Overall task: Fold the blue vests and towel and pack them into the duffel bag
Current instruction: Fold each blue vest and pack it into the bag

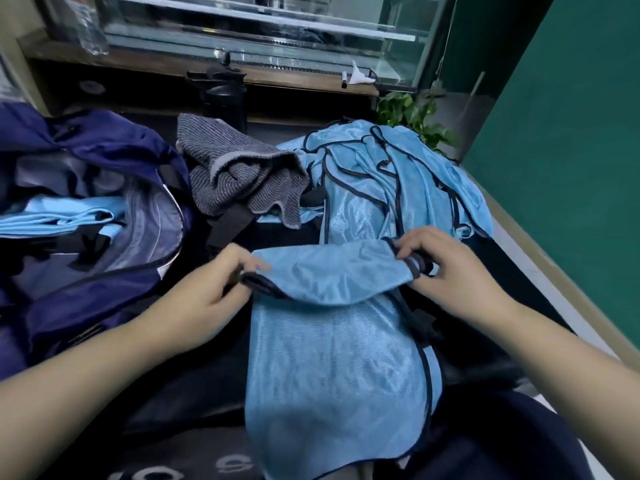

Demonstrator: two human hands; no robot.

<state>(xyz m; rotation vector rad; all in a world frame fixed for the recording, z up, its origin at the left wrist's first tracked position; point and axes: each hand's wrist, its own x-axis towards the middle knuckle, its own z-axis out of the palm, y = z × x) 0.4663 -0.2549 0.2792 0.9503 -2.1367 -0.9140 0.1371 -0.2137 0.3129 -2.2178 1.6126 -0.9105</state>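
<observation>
Head view: a light blue mesh vest with dark piping [332, 368] lies lengthwise, its long axis running from the person's lap away toward the heap of unfolded blue vests [408, 174]. Its far end is doubled back toward the person, and the fold line runs crosswise between the two hands. The left hand [221, 278] pinches the dark-trimmed corner at its own fingertips, fingers curled round the piping. The right hand [443, 265] grips the opposite corner the same way, thumb and fingers closed on the bunched trim. Both hands sit level with each other, so neither is nearer the vest; the loose length lies on the body side of both.

The open navy duffel bag [104, 161] stands to the left of the left hand, a folded blue piece already inside, so that hand is the nearer one for packing. The crumpled grey striped towel [242, 178] lies beyond the left hand, between bag and heap.
</observation>
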